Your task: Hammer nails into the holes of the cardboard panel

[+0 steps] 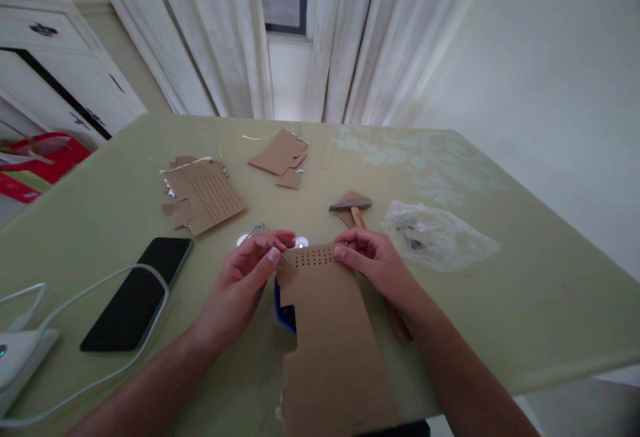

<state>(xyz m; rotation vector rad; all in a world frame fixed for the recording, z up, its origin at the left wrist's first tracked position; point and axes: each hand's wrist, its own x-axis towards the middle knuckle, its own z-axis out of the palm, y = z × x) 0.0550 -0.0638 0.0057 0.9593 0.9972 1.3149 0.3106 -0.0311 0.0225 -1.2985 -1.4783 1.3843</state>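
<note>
A long piece of brown cardboard (330,330) lies in front of me, with rows of small punched holes near its far edge. My left hand (245,267) pinches a thin metal nail (286,260) between thumb and fingers, its tip at the cardboard's left upper corner beside the holes. My right hand (373,257) grips the far right corner, thumb on top. Under the cardboard's left side a blue object (285,313) partly shows. Behind my right hand lies a hammer (356,207) with a wooden handle, partly hidden by my hand and forearm.
Torn cardboard with many holes (210,193) lies at the left, more cardboard scraps (283,153) farther back. A clear plastic bag (440,233) with dark contents sits at the right. A phone (137,293), white cable (163,283) and white power strip (25,360) are on the left.
</note>
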